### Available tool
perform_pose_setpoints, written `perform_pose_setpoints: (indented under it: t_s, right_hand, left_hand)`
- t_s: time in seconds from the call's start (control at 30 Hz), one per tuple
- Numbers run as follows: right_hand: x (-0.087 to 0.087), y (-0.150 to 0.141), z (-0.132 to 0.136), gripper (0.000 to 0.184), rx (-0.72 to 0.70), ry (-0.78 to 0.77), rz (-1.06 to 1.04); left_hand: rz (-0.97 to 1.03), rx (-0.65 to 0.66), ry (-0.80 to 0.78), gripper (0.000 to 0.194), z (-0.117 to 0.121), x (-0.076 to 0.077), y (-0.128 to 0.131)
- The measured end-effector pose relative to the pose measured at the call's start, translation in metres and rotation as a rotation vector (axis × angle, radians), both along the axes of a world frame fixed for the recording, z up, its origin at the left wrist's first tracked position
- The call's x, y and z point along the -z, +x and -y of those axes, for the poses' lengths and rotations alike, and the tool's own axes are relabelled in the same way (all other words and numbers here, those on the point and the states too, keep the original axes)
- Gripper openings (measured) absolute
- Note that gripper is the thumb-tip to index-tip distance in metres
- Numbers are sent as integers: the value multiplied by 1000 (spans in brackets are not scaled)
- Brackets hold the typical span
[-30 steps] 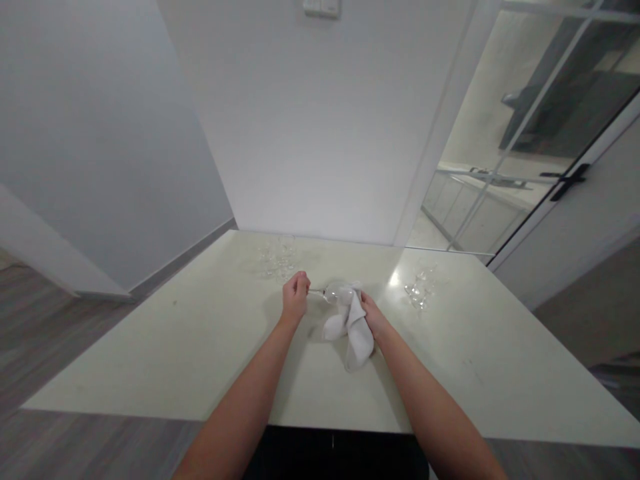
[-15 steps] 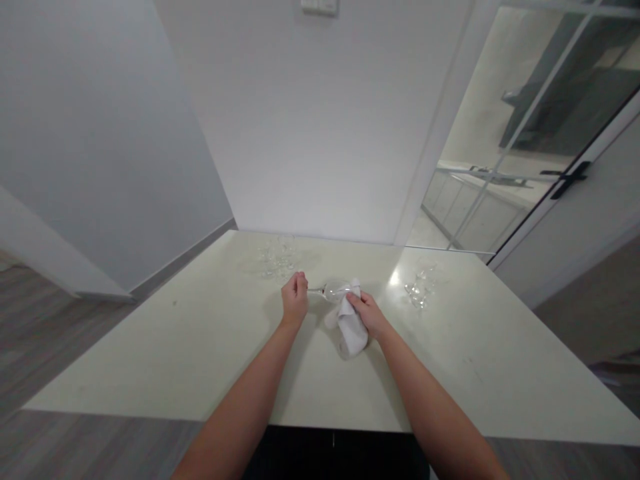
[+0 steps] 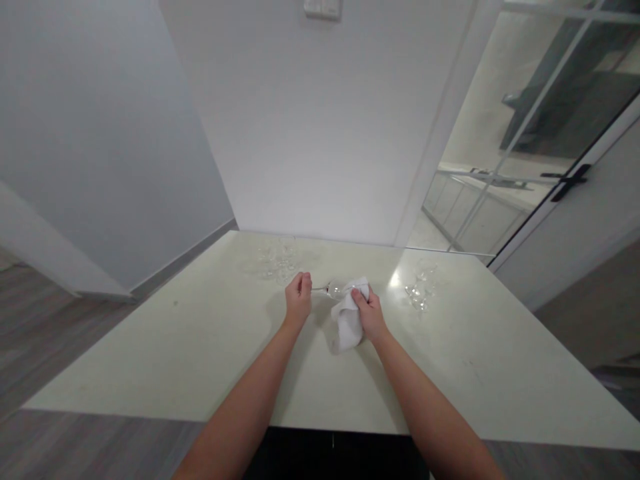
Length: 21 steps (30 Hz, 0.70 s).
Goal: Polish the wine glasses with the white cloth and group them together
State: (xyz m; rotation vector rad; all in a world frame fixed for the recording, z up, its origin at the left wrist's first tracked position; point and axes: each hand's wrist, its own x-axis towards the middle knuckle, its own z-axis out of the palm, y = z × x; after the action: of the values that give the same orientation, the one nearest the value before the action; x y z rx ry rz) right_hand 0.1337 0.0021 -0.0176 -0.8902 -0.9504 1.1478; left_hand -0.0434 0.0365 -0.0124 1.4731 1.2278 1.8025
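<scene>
A clear wine glass [image 3: 335, 289] lies sideways in the air over the table, its stem to the left and its bowl to the right. My left hand [image 3: 299, 293] is closed around the foot end of the stem. My right hand [image 3: 369, 311] grips a white cloth [image 3: 349, 325], which wraps the rim end of the bowl and hides it. The cloth's loose end hangs down toward the tabletop.
Several clear glasses [image 3: 279, 259] stand at the back left of the pale table [image 3: 165, 353]. More clear glassware [image 3: 421, 288] is at the right, near a bright reflection. A white wall [image 3: 320, 133] borders the table's back edge, beside a glazed door [image 3: 480, 187].
My right hand and the cloth have moved slightly, and the cloth now covers more of the bowl's rim end. Its hanging part has swung left. My left hand has shifted a little right.
</scene>
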Motion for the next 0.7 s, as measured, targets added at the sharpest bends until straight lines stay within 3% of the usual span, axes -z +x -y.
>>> perform_pose_setpoints:
  t_s: [0.1, 0.23, 0.4, 0.5, 0.7]
  right_hand:
    - [-2, 8, -7, 30, 20, -128, -315]
    - [-5, 17, -12, 32, -21, -94, -501]
    - [-1, 3, -6, 38, -281, -127, -276]
    - [5, -1, -2, 44, -309, -175, -86]
    - [9, 7, -2, 30, -344, -39, 265]
  left_hand:
    - [178, 30, -68, 49, -3, -1, -1]
    - [310, 67, -154, 54, -6, -3, -2]
    - [253, 129, -193, 55, -4, -1, 4]
    - [147, 153, -212, 56, -1, 1, 7]
    - [-62, 294, -239, 54, 0, 2, 7]
